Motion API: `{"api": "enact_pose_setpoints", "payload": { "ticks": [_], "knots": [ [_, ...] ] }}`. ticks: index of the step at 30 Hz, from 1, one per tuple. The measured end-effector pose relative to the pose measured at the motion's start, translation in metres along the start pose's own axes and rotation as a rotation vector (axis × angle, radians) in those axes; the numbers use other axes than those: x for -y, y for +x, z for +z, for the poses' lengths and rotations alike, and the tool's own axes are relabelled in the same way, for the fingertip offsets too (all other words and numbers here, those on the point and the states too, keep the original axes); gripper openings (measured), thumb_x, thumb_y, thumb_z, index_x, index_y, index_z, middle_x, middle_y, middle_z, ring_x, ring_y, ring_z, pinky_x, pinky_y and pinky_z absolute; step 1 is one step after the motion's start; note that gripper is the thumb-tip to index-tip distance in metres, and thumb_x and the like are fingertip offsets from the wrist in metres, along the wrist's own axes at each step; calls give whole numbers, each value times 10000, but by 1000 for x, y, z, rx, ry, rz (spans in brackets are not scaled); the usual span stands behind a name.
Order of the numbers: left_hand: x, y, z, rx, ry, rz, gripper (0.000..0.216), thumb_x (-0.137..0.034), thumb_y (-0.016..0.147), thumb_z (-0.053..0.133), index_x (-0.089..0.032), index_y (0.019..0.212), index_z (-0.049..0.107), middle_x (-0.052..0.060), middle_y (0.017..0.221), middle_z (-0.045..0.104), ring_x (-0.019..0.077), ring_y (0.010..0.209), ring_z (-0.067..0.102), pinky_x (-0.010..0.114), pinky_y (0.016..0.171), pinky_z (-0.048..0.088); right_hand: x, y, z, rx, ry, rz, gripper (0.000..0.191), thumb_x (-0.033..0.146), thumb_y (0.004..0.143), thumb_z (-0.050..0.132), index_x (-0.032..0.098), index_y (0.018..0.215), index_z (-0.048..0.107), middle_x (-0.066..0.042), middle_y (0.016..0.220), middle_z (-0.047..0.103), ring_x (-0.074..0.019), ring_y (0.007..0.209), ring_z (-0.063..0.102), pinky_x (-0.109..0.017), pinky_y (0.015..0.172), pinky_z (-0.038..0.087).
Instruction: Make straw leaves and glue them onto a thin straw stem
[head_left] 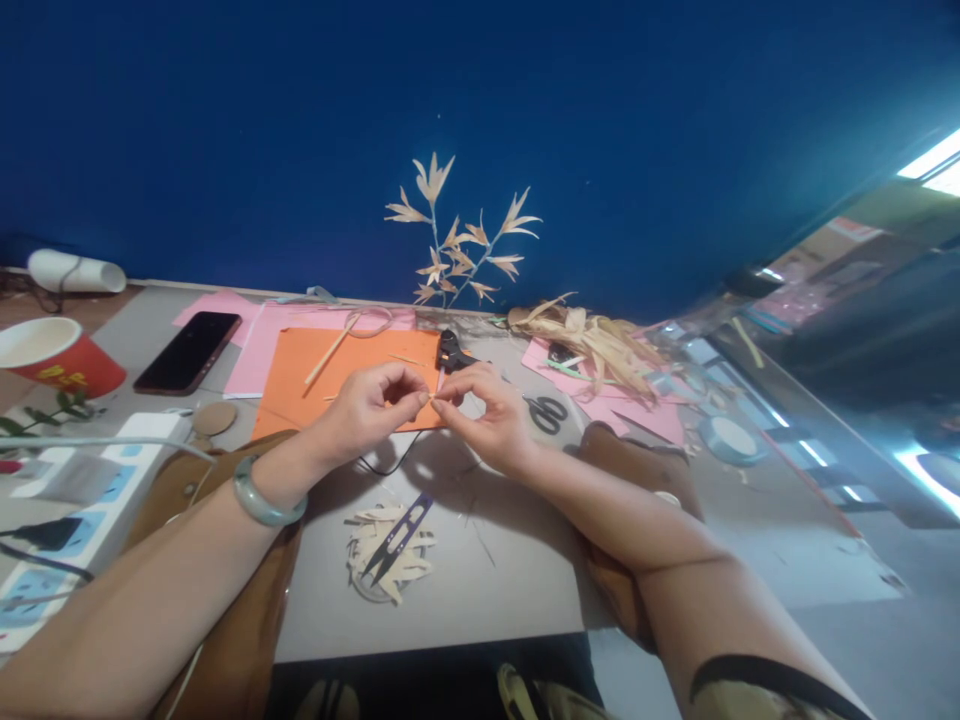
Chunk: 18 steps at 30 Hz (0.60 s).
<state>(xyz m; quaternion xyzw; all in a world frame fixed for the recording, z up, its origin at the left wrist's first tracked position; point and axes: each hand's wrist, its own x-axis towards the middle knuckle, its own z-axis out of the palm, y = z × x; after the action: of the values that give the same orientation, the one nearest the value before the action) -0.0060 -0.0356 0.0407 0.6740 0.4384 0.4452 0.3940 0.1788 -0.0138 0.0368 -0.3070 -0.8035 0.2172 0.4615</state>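
My left hand and my right hand meet over the front edge of an orange sheet. Thumb and forefinger of each are pinched together, tips nearly touching. Between them is a tiny pale piece, too small to name. Just beyond my right hand lies a black glue gun. Nearer to me, thread snips rest on a pile of cut pale husk strips. Behind my hands stands a branch of pale husk flowers against the blue wall.
Black-handled scissors and a heap of dried husks lie to the right, with a roll of tape farther out. On the left are a phone, a red paper cup and a power strip with cords.
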Motion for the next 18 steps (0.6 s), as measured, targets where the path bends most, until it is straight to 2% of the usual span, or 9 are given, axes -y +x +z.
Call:
{"api": "enact_pose_setpoints", "payload": {
  "ticks": [8,18],
  "knots": [
    [0,-1,2,30,-121,-55,213,-346,825,648,-139,795,611,1,675,599,88,593,527,205,554,431,-1,-3,5,-61,-20,30,90,257,816,677,222,742,639,-20,744,694,-179,736,612,-395,830,419],
    [-1,-1,3,-27,-70,-28,173,-296,814,653,-130,776,622,7,667,611,80,569,510,205,542,428,0,-4,6,-111,-62,-19,44,226,825,667,209,785,669,-19,765,718,-171,735,637,-388,812,442]
  ]
}}
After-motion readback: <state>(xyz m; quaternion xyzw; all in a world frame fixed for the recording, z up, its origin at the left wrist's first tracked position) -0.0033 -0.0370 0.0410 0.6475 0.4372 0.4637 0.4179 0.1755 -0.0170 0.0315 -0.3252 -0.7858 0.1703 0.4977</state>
